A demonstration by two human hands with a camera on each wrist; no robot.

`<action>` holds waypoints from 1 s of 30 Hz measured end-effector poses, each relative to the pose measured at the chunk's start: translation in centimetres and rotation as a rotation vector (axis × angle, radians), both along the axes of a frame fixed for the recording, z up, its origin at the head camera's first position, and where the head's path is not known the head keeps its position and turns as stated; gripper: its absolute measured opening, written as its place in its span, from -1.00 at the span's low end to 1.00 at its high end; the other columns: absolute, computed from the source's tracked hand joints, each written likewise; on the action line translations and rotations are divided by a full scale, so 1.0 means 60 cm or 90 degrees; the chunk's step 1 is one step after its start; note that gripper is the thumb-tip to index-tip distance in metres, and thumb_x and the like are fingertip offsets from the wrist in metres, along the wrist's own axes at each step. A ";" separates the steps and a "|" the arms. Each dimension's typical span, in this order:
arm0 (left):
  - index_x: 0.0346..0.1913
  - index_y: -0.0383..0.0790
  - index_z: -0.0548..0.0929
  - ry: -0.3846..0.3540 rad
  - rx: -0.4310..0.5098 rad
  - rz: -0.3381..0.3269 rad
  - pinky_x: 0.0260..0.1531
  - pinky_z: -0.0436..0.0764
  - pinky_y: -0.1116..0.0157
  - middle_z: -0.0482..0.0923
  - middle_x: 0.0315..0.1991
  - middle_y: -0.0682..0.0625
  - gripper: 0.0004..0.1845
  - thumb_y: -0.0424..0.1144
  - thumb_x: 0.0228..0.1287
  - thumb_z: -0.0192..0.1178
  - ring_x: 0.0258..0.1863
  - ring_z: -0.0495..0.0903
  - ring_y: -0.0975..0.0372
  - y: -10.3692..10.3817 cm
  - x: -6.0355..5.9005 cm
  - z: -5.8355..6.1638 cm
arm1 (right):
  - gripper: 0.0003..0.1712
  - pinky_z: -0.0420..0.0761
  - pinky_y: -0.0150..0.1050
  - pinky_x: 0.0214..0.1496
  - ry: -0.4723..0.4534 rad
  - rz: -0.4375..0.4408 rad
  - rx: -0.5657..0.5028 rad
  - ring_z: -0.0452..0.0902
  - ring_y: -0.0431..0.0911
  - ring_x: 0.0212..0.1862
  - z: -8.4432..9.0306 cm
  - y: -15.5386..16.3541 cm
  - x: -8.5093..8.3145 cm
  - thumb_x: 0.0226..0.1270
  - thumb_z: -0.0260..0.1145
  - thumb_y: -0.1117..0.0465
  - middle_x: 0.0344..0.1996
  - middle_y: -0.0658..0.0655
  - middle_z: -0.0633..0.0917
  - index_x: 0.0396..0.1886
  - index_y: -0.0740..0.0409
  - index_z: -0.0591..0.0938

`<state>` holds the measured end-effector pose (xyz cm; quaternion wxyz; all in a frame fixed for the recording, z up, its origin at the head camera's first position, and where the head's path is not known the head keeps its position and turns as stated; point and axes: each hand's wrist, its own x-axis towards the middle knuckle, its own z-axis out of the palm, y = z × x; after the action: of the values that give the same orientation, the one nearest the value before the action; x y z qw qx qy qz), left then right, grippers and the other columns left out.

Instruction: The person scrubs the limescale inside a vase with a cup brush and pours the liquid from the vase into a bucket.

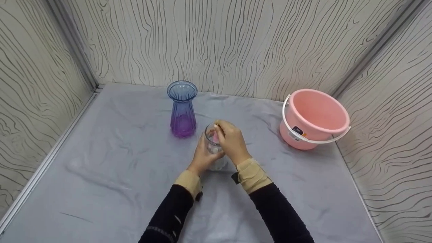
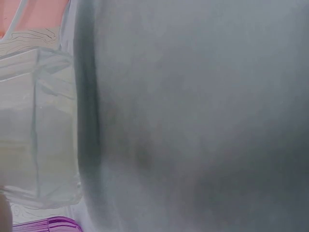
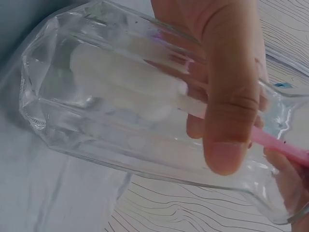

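Near the middle of the cloth, my left hand [image 1: 201, 156] grips a clear glass vase [image 1: 218, 165] round its upper body. Its thumb lies across the glass in the right wrist view, with other fingers seen through the vase. My right hand [image 1: 234, 140] is at the mouth, pinching the pink handle [image 3: 275, 142] of a sponge brush whose soft white head [image 3: 125, 82] is inside the vase. Faceted glass makes up the vase's base [image 2: 41, 130] in the left wrist view. Parts of the right fingertips are hidden in the head view.
A blue-to-purple ribbed glass vase [image 1: 183, 114] stands behind and left of the hands. At the right back is a pink bucket [image 1: 300, 133] with a white handle [image 1: 287, 123]. Wood-patterned panels [image 1: 216, 44] enclose the grey cloth-covered table [image 1: 118, 152].
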<state>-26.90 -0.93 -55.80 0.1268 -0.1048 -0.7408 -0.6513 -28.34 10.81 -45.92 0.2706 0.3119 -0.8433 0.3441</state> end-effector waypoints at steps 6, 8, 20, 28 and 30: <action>0.41 -0.27 0.30 0.022 -0.005 0.004 0.39 0.30 -0.10 0.39 0.37 -0.29 -0.09 -0.29 0.01 0.58 0.40 0.36 -0.09 -0.001 0.000 -0.001 | -0.91 0.69 -0.10 -0.13 0.034 -0.009 0.004 0.67 0.05 -0.22 -0.004 -0.002 0.000 0.46 0.27 0.36 -0.28 0.22 0.73 -0.20 0.32 0.67; 0.42 -0.29 0.30 0.030 -0.005 0.004 0.40 0.29 -0.09 0.39 0.37 -0.28 -0.08 -0.29 0.00 0.58 0.40 0.36 -0.10 -0.001 -0.001 -0.001 | -0.91 0.69 -0.10 -0.12 0.046 -0.009 0.005 0.67 0.06 -0.22 -0.004 -0.003 0.000 0.46 0.28 0.36 -0.30 0.21 0.73 -0.21 0.32 0.67; 0.52 -0.24 0.18 0.005 -0.020 -0.013 0.41 0.27 -0.10 0.34 0.41 -0.23 0.01 -0.20 0.07 0.56 0.43 0.29 -0.07 -0.004 0.003 0.000 | -0.92 0.70 -0.07 -0.09 0.024 -0.005 0.075 0.68 0.06 -0.17 0.001 -0.003 0.003 0.43 0.32 0.31 -0.27 0.18 0.73 -0.18 0.24 0.69; 0.54 -0.28 0.13 0.003 -0.016 -0.015 0.45 0.23 -0.06 0.28 0.45 -0.25 0.05 -0.20 0.08 0.55 0.46 0.25 -0.06 -0.005 0.005 0.001 | -0.89 0.69 -0.08 -0.18 -0.024 0.013 0.117 0.67 0.02 -0.25 0.012 -0.004 0.003 0.45 0.31 0.22 -0.36 0.11 0.72 -0.29 0.15 0.66; 0.55 -0.28 0.12 -0.005 -0.016 -0.015 0.45 0.22 -0.07 0.26 0.45 -0.26 0.05 -0.19 0.08 0.55 0.46 0.24 -0.06 -0.005 0.005 0.000 | -0.88 0.69 -0.08 -0.19 -0.030 0.012 0.121 0.67 0.01 -0.26 0.013 -0.004 0.004 0.46 0.30 0.22 -0.37 0.11 0.71 -0.30 0.15 0.65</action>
<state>-26.57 -1.23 -55.77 0.1149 -0.1125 -0.7480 -0.6439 -28.12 10.60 -45.17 0.2167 0.3358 -0.8752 0.2724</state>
